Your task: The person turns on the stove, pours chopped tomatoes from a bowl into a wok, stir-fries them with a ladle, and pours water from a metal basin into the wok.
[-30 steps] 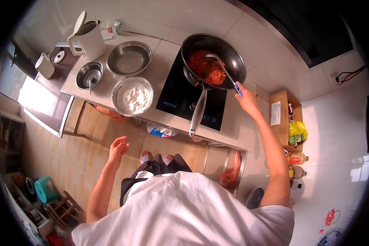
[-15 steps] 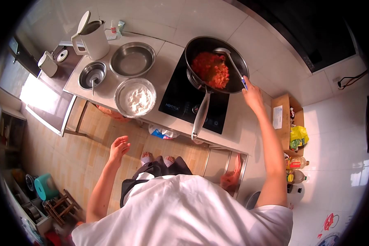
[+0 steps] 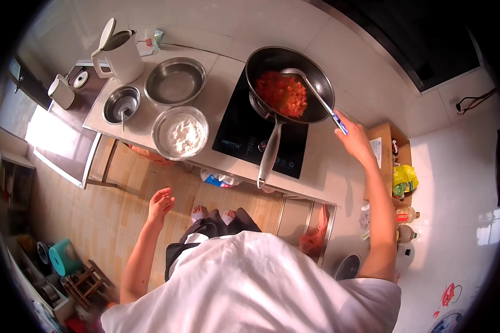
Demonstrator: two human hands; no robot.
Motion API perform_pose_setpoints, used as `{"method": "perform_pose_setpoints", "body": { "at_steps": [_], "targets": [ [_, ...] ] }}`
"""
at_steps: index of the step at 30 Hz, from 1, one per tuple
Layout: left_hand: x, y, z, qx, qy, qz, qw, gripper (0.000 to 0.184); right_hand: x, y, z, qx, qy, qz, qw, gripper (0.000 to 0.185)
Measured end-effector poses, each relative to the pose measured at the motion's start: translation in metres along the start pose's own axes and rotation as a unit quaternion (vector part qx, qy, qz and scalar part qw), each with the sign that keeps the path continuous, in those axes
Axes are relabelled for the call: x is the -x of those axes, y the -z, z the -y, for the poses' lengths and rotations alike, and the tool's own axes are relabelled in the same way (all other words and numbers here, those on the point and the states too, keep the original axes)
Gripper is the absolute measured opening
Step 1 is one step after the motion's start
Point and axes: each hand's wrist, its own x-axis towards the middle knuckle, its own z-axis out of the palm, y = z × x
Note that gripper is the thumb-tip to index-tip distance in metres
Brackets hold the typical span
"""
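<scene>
My right hand (image 3: 352,135) grips the blue-and-white handle of a metal ladle (image 3: 320,99). The ladle's head rests among chopped red tomatoes (image 3: 283,95) with some liquid in a black wok (image 3: 318,72). The wok sits on a black induction cooktop (image 3: 236,130), its long handle (image 3: 269,155) pointing toward my body. My left hand (image 3: 161,204) hangs over the floor in front of the counter, away from everything, fingers loosely apart and holding nothing.
Left of the cooktop stand a bowl of white flour (image 3: 184,134), a wide steel basin (image 3: 176,82), a small steel bowl with a spoon (image 3: 121,105) and a white kettle (image 3: 122,58) with its lid up. At right are a cardboard box (image 3: 379,139) and several bottles (image 3: 406,215).
My right hand has shifted slightly right and down, and the ladle's head has moved a little left through the tomatoes. My left hand stays nearly where it was. The view has shifted slightly.
</scene>
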Motion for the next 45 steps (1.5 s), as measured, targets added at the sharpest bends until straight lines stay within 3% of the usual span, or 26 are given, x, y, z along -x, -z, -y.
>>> {"method": "perform_pose_setpoints", "body": {
  "at_steps": [3, 6, 13, 16, 22, 25, 28, 40, 45],
  "targets": [
    [0.0, -0.007, -0.006, -0.002, -0.001, 0.015, 1.0, 0.027, 0.008, 0.001, 0.013, 0.014, -0.049, 0.045, 0.998, 0.055],
    [-0.002, -0.01, -0.009, -0.002, -0.005, 0.022, 1.0, 0.026, 0.012, -0.02, -0.003, 0.013, 0.019, 0.004, 1.0, 0.057],
    [-0.002, -0.007, -0.004, -0.005, 0.001, 0.021, 1.0, 0.026, 0.019, -0.022, -0.001, 0.013, -0.012, 0.053, 0.998, 0.054],
    [-0.002, -0.006, -0.004, -0.004, 0.0, 0.021, 1.0, 0.026, 0.015, -0.034, -0.012, 0.036, 0.025, 0.04, 0.998, 0.055],
    [0.0, -0.003, -0.005, -0.016, 0.002, 0.01, 1.0, 0.026, 0.022, -0.02, -0.005, -0.039, -0.026, 0.049, 0.998, 0.055],
    [0.0, -0.001, -0.003, -0.017, 0.004, 0.008, 1.0, 0.026, 0.029, -0.02, -0.013, -0.056, 0.021, 0.005, 0.998, 0.057],
    [-0.002, -0.003, -0.002, -0.014, 0.006, 0.013, 1.0, 0.026, 0.031, -0.019, -0.008, -0.032, -0.021, 0.058, 0.998, 0.057],
    [-0.002, -0.005, -0.002, -0.015, 0.003, 0.013, 1.0, 0.025, 0.038, -0.024, -0.008, -0.056, -0.006, 0.032, 0.998, 0.057],
    [-0.003, 0.002, 0.002, -0.022, 0.008, 0.01, 1.0, 0.026, 0.048, -0.01, 0.003, -0.109, -0.023, 0.082, 0.99, 0.055]
  ]
}}
